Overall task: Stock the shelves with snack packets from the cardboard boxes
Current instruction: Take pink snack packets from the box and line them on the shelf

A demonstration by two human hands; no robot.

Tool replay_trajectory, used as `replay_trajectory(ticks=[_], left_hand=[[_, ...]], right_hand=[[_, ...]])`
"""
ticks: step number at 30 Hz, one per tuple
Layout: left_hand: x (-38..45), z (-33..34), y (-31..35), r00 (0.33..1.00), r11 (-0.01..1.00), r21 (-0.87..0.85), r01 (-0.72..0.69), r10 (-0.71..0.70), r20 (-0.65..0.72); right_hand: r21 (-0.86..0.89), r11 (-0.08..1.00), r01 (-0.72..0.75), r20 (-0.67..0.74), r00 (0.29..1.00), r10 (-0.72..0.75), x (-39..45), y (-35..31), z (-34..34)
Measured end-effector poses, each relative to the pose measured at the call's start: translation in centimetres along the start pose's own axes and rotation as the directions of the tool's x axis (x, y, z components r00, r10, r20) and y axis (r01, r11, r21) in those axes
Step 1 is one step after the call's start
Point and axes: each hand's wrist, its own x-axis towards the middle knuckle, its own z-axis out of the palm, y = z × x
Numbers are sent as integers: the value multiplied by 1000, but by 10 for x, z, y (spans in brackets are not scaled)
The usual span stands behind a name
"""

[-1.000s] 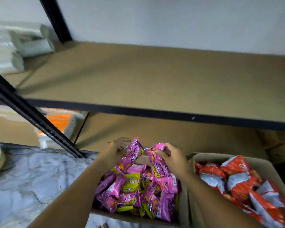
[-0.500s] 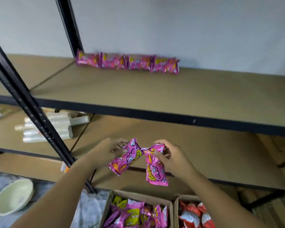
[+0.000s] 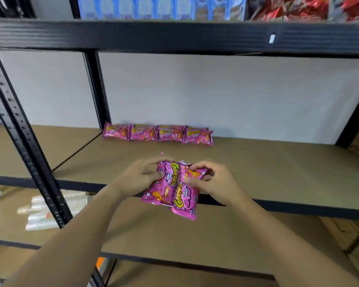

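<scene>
Two pink snack packets [image 3: 172, 189] hang side by side in front of the middle shelf [image 3: 257, 172]. My left hand [image 3: 141, 175] pinches the top of the left packet, and my right hand [image 3: 211, 181] grips the top of the right one. Both are level with the shelf's front edge. At the back of that shelf, against the white wall, lies a row of several matching pink packets [image 3: 158, 133]. The cardboard boxes are out of view.
Black uprights [image 3: 25, 141] stand at the left. The top shelf holds blue cartons [image 3: 158, 7] and red packets [image 3: 298, 7]. Stacks of clear plastic cups [image 3: 48, 212] lie on the lower shelf at left. A brown board shelf [image 3: 195, 241] runs below.
Both hands lifted the two pink packets out of the box up to the middle shelf. My view tilted upward, so the boxes dropped out of sight and the top shelf came in.
</scene>
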Motion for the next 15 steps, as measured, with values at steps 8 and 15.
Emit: replay_trajectory(ticks=[8,15], left_hand=[[24,-18,-8,985,998,20,-55,57,-161],[41,-33,-18,991,998,-28,-49,45,-127]], right_hand=[[-86,994,64,-29,997,-67,34,3,-18],[-113,994,-4,-100,995,-7,55,18,-32]])
